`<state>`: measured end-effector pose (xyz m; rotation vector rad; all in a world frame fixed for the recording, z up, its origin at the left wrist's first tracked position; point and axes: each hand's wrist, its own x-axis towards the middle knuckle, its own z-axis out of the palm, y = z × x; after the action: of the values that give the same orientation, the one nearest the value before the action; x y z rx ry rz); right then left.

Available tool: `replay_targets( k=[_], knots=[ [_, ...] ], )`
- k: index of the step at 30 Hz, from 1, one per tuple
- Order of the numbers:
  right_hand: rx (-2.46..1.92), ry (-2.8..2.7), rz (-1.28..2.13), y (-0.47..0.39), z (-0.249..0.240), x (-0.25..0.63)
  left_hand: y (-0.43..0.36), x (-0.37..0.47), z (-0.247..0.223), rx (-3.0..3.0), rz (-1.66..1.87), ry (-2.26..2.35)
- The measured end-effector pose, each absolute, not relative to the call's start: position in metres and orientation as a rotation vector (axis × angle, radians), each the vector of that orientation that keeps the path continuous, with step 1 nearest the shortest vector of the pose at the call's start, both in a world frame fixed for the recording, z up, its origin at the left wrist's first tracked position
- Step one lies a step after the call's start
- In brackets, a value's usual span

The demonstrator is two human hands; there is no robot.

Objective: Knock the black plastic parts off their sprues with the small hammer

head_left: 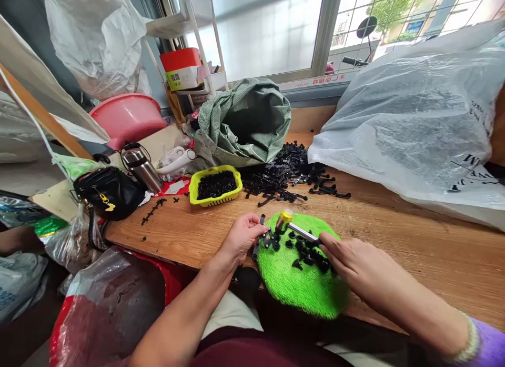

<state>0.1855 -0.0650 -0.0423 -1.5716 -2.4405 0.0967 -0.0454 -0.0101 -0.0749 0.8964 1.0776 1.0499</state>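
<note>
My right hand (343, 254) is wrapped round the handle of a small hammer (302, 233) with a metal shaft and a yellow-tipped head. The hammer's head is over a black plastic part (267, 239) at the left side of a round green cloth pad (295, 290). Thumb and fingers of my left hand (246, 232) pinch this long, jointed part; whether the hammer touches it I cannot tell. Several small black plastic pieces (298, 264) lie loose on the pad, close to my right hand.
Behind the pad stand a yellow basket (216, 199) of small black pieces and a heap of black parts (282, 172) before an open green sack (244, 122). A large plastic bag (406, 125) fills the right. On the left are a black pouch (110, 190) and a steel flask (142, 169).
</note>
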Motion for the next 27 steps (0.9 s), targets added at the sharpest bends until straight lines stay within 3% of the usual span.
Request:
replay_targets(
  k=[13,27],
  knots=[
    [-1.726,-2.484,0.16,-0.072,-0.043,0.168,-0.02,-0.054,-0.067,0.941,0.929,1.063],
    [-1.464,-2.3,0.067,-0.077,-0.06,0.192,-0.018,-0.047,-0.068,0.756,0.979,1.059]
  ],
)
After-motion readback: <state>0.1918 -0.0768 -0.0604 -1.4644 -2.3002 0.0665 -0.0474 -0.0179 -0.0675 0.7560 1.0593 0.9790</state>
